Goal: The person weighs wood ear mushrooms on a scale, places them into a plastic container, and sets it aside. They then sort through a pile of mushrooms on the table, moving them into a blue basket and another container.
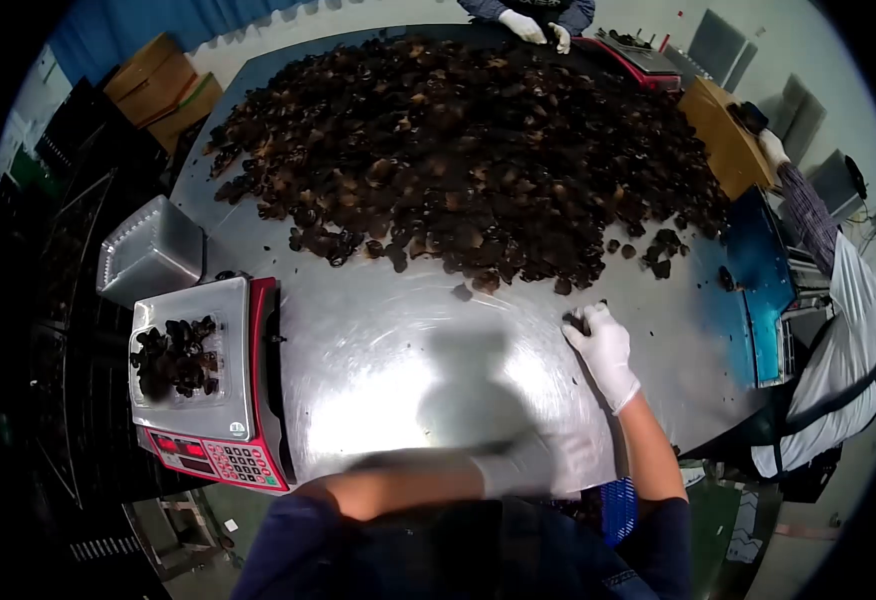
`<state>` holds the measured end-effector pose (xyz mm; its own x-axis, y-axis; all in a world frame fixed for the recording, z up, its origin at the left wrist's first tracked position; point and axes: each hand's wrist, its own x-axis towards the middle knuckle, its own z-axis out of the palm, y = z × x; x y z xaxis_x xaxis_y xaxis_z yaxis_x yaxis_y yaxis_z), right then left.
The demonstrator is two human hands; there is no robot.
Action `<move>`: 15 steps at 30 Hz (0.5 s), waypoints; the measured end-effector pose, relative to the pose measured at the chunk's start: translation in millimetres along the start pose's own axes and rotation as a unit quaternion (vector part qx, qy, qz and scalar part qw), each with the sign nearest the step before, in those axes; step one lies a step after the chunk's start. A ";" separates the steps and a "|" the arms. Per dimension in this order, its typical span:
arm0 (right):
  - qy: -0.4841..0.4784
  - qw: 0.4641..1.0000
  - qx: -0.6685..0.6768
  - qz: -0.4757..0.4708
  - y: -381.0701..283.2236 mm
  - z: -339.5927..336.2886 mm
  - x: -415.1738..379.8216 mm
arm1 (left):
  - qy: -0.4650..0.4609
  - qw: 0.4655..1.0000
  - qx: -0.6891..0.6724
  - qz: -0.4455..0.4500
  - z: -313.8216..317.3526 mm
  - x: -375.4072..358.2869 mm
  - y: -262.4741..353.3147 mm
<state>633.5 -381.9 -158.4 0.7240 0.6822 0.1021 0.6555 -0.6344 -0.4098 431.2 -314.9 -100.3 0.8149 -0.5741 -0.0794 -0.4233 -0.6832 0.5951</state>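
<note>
A broad heap of dark wood ear mushrooms (pixel 458 150) covers the far part of the metal table. My right hand (pixel 606 352), in a white glove, is closed on a small dark wood ear mushroom (pixel 578 322) just in front of the heap. My left hand (pixel 548 465), also gloved, is smeared by motion near the table's front edge; its fingers cannot be made out. To the left, a red-framed digital scale (pixel 188 458) carries a clear plastic tray (pixel 220 345) with several wood ear mushrooms in it.
Behind the scale stands a stack of clear trays (pixel 153 250). A co-worker's gloved hands (pixel 533 28) are at the far edge, beside another scale (pixel 643 62). On the right, another co-worker's gloved hand (pixel 773 148) is by a cardboard box (pixel 723 140). A blue basket (pixel 619 508) sits below the front edge.
</note>
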 end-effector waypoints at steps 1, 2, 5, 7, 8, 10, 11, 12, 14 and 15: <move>-0.046 0.998 0.041 0.011 -2.9 -8.7 -1.4 | 0.003 1.000 0.000 -0.005 -4.3 -2.0 -6.1; -0.091 0.992 0.079 0.022 -7.6 -22.3 -2.9 | 0.060 0.998 0.021 -0.025 -11.1 -5.8 -15.2; 0.002 0.964 0.260 0.058 -0.9 -28.0 3.6 | 0.222 0.968 0.085 -0.081 -25.2 -19.6 -48.1; -0.007 0.919 0.383 0.098 -10.4 -29.9 26.1 | 0.389 0.879 -0.183 -0.207 22.1 -12.0 -125.2; -0.010 0.919 0.383 0.098 -20.7 -24.6 35.8 | 0.316 0.862 0.101 -0.385 -44.6 -22.5 -108.8; 0.015 0.868 0.487 0.100 -44.7 -10.2 54.9 | 0.480 0.800 0.156 -0.325 -60.8 -21.6 -147.5; 0.004 0.877 0.472 0.087 -55.0 -7.6 60.6 | 0.480 0.799 0.158 -0.326 -58.0 -22.0 -163.3; 0.001 0.861 0.503 0.076 -61.7 -2.2 65.1 | 0.446 0.812 0.196 -0.320 -55.5 -21.4 -175.3; -0.008 0.866 0.491 0.092 -74.1 -9.4 66.6 | 0.412 0.824 0.230 -0.314 -54.6 -19.0 -176.9; -0.005 0.874 0.479 0.084 -73.4 -15.1 65.9 | 0.325 0.866 0.098 -0.368 -63.0 -20.1 -158.6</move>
<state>636.3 -295.9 -107.9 0.7878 0.6148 -0.0381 0.0562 -0.1333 -0.9895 506.9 -166.6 -142.7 0.9159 0.3813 0.1252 0.2983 -0.8555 0.4233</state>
